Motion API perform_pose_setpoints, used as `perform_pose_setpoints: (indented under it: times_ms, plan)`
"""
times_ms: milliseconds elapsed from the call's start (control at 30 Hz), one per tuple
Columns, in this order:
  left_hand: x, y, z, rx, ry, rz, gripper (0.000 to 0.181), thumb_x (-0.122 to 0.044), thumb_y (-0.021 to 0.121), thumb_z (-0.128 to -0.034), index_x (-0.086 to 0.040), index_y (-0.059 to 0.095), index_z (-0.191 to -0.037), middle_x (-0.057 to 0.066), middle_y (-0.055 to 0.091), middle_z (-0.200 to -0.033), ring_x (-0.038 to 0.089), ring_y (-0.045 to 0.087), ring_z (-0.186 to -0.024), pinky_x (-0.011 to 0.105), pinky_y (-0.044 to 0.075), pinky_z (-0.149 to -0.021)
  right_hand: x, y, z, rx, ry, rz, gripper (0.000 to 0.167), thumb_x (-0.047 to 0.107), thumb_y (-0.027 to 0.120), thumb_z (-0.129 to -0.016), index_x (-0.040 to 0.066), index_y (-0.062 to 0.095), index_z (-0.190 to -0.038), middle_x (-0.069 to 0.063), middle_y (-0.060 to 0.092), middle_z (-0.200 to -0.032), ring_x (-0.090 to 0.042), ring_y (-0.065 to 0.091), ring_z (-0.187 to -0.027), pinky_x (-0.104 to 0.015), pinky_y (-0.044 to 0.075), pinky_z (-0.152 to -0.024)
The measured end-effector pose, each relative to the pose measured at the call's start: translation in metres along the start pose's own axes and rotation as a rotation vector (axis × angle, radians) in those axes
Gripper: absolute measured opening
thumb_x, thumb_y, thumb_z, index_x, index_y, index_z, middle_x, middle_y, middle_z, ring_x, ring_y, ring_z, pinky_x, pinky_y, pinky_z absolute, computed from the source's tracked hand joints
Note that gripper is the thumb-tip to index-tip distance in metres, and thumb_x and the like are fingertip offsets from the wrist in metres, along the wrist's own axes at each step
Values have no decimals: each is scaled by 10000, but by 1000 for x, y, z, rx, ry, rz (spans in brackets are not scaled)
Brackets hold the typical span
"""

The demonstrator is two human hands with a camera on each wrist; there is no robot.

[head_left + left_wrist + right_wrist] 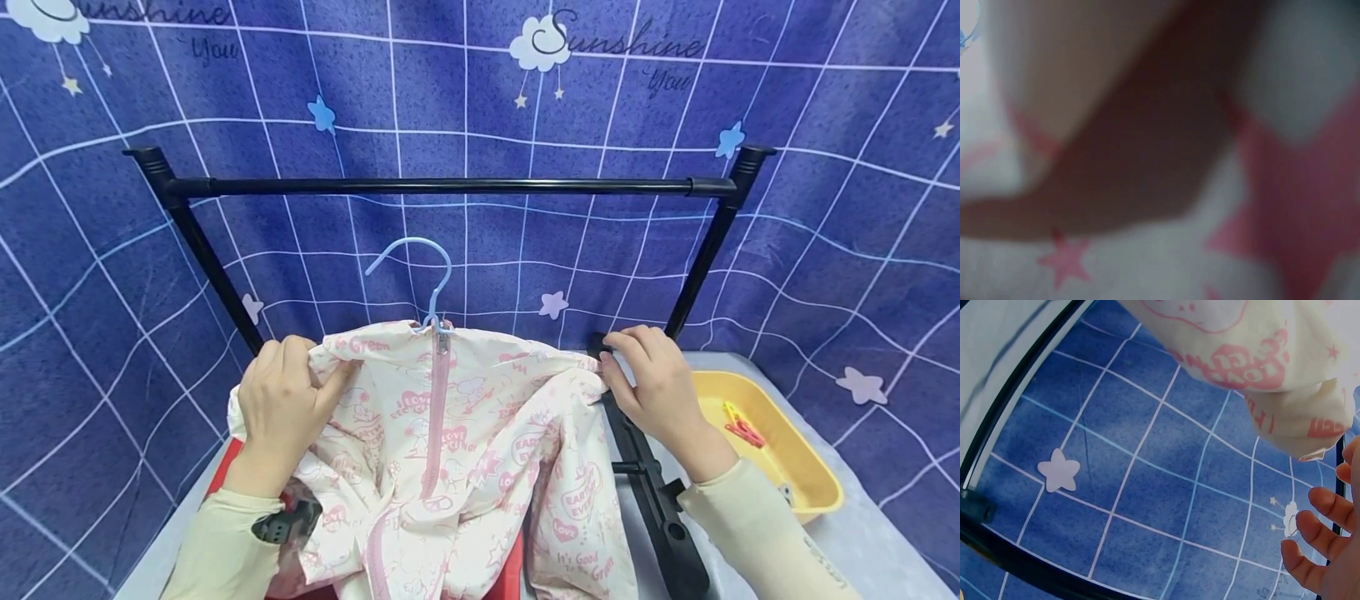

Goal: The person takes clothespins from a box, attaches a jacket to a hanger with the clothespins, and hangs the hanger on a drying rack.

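Observation:
A white jacket [480, 417] with pink print and a pink front zipper hangs spread on a light blue hanger [442, 275], whose hook rises from the collar, apart from the rod behind. My left hand [281, 400] grips the jacket's shoulder on the left, thumb in front of the cloth. In the left wrist view, blurred skin covers much of the starred fabric [1129, 269]. At the other shoulder is my right hand [652, 375], its fingers loosely bent. The right wrist view shows these fingers [1319, 528] spread and apart from the jacket [1235, 350], with nothing between them.
A black rack's horizontal rod [450, 187] spans behind the jacket, on slanted posts with a black foot [660, 517] at right. A yellow tray [813, 467] holds pink and yellow clips [742, 429]. Part of a red container [512, 575] shows under the jacket. Blue gridded cloth [480, 108] hangs behind.

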State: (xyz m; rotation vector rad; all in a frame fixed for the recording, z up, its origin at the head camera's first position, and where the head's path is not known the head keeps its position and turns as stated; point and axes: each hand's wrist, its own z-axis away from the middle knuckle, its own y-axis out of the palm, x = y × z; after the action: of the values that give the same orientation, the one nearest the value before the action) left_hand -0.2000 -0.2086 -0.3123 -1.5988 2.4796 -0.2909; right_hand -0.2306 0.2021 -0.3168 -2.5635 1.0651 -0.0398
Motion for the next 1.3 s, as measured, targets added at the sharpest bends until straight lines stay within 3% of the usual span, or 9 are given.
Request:
perform_pose_setpoints:
  times_ms: [200, 833, 1300]
  plan:
    - [0, 0, 2, 0, 2, -4, 690, -640, 453, -969, 28, 497, -799, 166, 427, -630, 375, 440, -569, 472, 317, -505, -5, 1, 3, 12, 4, 19, 209, 142, 534, -926, -23, 653, -976, -132, 605, -847, -349, 556, -703, -476, 421, -609]
    - [1, 1, 6, 6, -3, -9, 678, -630, 459, -972, 26, 494, -802, 171, 434, -635, 370, 442, -568, 465, 322, -504, -24, -1, 12, 18, 58, 16, 191, 118, 558, -891, -21, 651, -983, -148, 606, -839, -360, 556, -713, -498, 418, -613]
    - [0, 2, 6, 1, 4, -2, 668, -624, 468, -973, 21, 501, -801, 162, 436, -629, 355, 436, -552, 455, 316, -490, -41, -11, 22, 84, 112, 81, 219, 147, 534, -923, -31, 639, -993, -166, 591, -833, -374, 536, -693, -492, 401, -608]
